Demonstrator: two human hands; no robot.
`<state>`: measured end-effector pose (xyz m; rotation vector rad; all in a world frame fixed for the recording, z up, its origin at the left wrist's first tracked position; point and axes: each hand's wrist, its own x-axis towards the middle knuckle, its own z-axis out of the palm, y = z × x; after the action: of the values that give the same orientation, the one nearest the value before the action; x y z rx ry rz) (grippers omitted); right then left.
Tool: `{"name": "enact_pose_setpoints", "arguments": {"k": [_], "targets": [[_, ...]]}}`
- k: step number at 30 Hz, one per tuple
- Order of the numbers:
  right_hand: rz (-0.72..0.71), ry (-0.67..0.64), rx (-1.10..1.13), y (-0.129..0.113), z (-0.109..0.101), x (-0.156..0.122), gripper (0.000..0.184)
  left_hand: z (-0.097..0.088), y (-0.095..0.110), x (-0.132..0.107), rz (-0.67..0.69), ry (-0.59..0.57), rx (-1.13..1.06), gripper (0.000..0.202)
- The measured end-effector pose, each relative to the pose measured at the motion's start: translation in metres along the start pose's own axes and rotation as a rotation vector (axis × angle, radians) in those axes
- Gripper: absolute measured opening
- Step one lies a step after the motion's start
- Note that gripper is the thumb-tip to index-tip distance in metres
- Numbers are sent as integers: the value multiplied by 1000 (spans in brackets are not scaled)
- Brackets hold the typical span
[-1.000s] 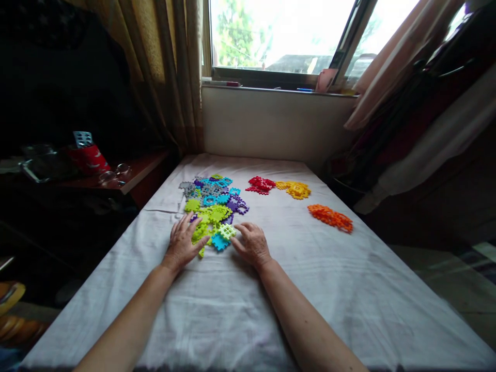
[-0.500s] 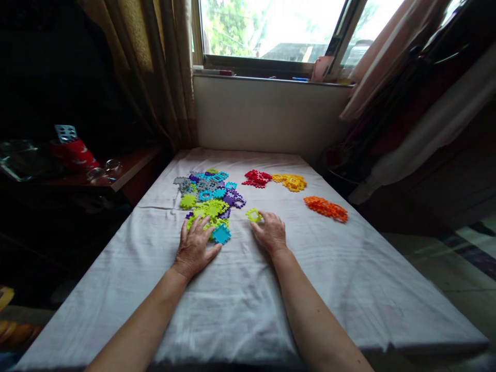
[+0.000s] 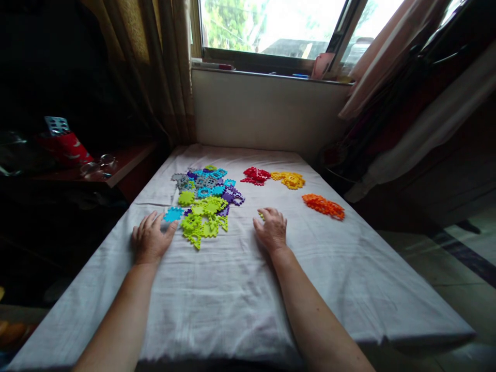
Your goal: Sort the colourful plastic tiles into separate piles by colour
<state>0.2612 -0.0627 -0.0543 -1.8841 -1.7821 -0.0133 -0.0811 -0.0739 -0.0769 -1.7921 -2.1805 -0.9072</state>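
the blue piece lay on the sheet, touching the fingertips of the left hand, which rested flat and open. right of the pile, the right hand curled over a lime piece; i could not tell whether it gripped it.

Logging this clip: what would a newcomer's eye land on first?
A bright mixed pile of tiles lies on the sheet; a red pile, yellow pile and orange pile sit to its right. The left hand touches a blue tile beside it; the right hand rests palm-down.
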Motion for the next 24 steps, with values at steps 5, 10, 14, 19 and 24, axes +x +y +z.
{"name": "enact_pose_setpoints", "arguments": {"k": [5, 10, 14, 19, 24], "targets": [[-392, -166, 106, -59, 11, -16, 30, 0, 6, -1, 33, -5, -33, 50], [-396, -209, 57, -99, 25, -7, 42, -1, 11, -2, 110, 16, -116, 41], [-267, -171, 9, -108, 36, 17, 53, 3, 12, 0, 148, 35, -143, 37], [-308, -235, 18, -108, 44, 34, 37, 8, 10, 2, 181, 74, -157, 37], [-264, -124, 80, -83, 33, 28, 43, 10, 8, 3, 223, 90, -171, 36]]}}
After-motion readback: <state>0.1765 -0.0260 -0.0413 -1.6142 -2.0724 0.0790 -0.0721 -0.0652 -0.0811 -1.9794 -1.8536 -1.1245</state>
